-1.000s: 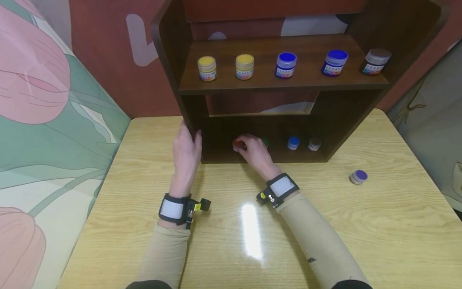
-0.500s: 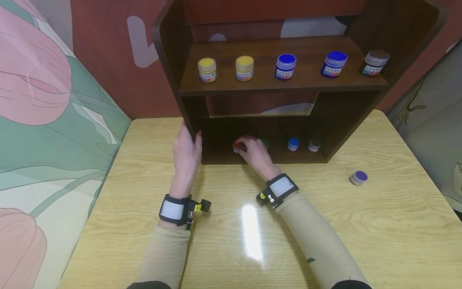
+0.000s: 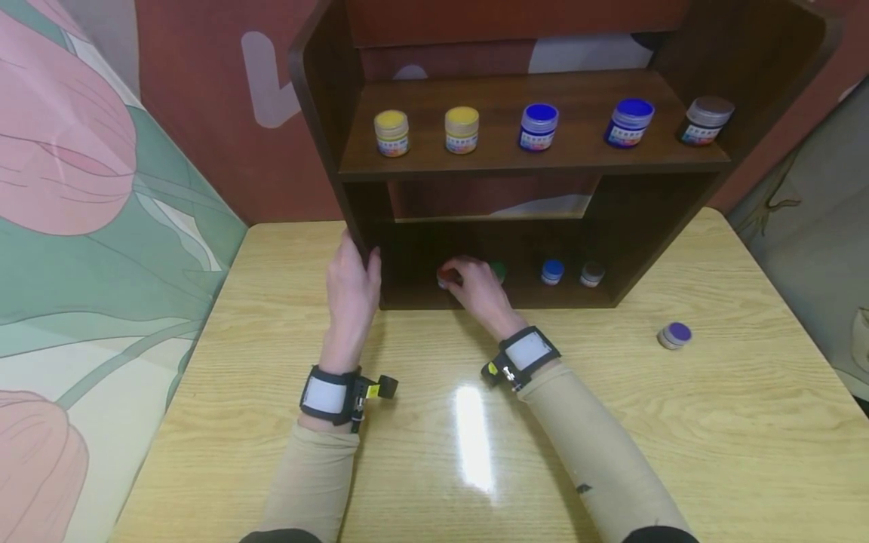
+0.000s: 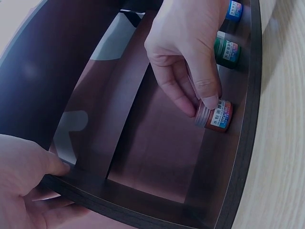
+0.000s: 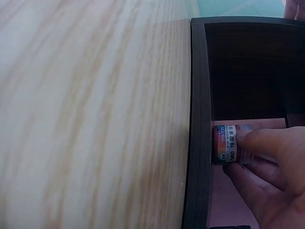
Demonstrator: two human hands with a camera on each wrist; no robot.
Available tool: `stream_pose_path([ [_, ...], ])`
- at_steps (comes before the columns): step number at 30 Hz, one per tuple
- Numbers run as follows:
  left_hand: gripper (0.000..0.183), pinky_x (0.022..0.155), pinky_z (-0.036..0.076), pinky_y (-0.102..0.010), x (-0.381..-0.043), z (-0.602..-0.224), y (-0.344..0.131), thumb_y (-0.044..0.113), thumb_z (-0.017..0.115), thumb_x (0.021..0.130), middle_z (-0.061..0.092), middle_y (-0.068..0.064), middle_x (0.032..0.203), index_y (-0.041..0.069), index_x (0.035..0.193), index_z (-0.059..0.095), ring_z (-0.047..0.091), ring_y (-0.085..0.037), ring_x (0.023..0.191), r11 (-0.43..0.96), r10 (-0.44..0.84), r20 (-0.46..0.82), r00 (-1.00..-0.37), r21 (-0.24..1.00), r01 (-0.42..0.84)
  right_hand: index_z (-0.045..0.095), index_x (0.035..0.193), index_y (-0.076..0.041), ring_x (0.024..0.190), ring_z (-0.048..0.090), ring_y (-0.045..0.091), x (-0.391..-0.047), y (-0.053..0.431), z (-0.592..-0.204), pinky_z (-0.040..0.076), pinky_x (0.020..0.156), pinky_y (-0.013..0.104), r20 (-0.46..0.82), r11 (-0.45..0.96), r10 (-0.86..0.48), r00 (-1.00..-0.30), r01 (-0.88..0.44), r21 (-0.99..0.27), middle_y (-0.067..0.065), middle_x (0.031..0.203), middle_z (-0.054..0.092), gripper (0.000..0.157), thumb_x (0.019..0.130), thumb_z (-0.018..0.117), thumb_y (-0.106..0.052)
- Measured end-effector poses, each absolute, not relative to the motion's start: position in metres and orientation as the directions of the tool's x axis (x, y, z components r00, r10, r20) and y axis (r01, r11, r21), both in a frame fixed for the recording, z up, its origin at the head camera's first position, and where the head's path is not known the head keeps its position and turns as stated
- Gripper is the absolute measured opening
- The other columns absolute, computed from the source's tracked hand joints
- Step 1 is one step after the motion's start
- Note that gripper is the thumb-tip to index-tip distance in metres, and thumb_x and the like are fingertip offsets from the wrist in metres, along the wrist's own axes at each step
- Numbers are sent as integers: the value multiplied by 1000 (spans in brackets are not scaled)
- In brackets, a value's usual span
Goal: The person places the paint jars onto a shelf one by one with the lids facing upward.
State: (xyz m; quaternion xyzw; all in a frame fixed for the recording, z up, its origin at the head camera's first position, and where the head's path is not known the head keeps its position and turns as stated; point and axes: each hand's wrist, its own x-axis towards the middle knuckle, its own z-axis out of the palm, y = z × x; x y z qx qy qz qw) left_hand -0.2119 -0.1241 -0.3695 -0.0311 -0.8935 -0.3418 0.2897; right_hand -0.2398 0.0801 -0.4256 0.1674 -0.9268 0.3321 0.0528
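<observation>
My left hand grips the left side panel of a dark brown wooden shelf; in the left wrist view the thumb lies on the inner face and the fingers wrap behind the edge. In the lower compartment, my right hand pinches a small paint jar with a red lid between thumb and fingers. The jar stands upright near the shelf's front edge, its printed label facing outward in the right wrist view. Beside that hand is a green paint jar, partly hidden by it in the head view.
Further right in the lower compartment stand a blue jar and a brown-lidded jar. Yellow jars, blue jars and a brown-lidded jar line the upper board. A purple-lidded jar sits on the table, right of the shelf.
</observation>
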Motion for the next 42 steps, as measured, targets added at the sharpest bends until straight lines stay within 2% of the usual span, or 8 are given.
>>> stream_pose_path([
  [7, 39, 88, 54, -56, -212, -370, -123, 11, 62, 97, 68, -28, 115, -7, 129, 52, 67, -45, 106, 759, -146, 525, -838, 603, 245, 69, 116, -8, 98, 71, 24, -238, 83, -424, 60, 83, 34, 204, 723, -270, -941, -339, -602, 11, 115, 71, 26, 91, 73, -16],
  [18, 39, 91, 54, -56, -209, -367, -124, 14, 60, 99, 67, -29, 117, -7, 131, 50, 66, -45, 109, 760, -149, 494, -857, 611, 220, 69, 116, -5, 98, 71, 26, -233, 97, -406, 60, 82, 37, 298, 688, -273, -915, -403, -604, 14, 116, 71, 23, 93, 69, -8],
  [26, 38, 89, 54, -56, -210, -368, -123, 12, 61, 98, 67, -29, 115, -7, 129, 51, 66, -45, 107, 762, -151, 507, -848, 607, 228, 69, 117, -4, 98, 72, 26, -225, 116, -394, 60, 82, 37, 320, 691, -268, -909, -413, -594, 14, 114, 72, 23, 94, 67, -11],
  [35, 40, 92, 53, -56, -210, -368, -124, 13, 61, 98, 67, -28, 117, -7, 131, 51, 66, -45, 109, 758, -156, 499, -853, 614, 221, 70, 115, -4, 90, 73, 25, -211, 142, -380, 61, 78, 39, 244, 712, -307, -920, -392, -583, 12, 115, 73, 24, 97, 66, -19],
  [42, 39, 92, 53, -56, -210, -368, -124, 13, 62, 98, 66, -29, 117, -7, 130, 51, 65, -45, 109, 758, -155, 498, -853, 614, 220, 70, 115, -3, 92, 73, 24, -202, 174, -377, 60, 78, 40, 170, 747, -331, -928, -368, -554, 12, 106, 75, 26, 96, 67, -20],
])
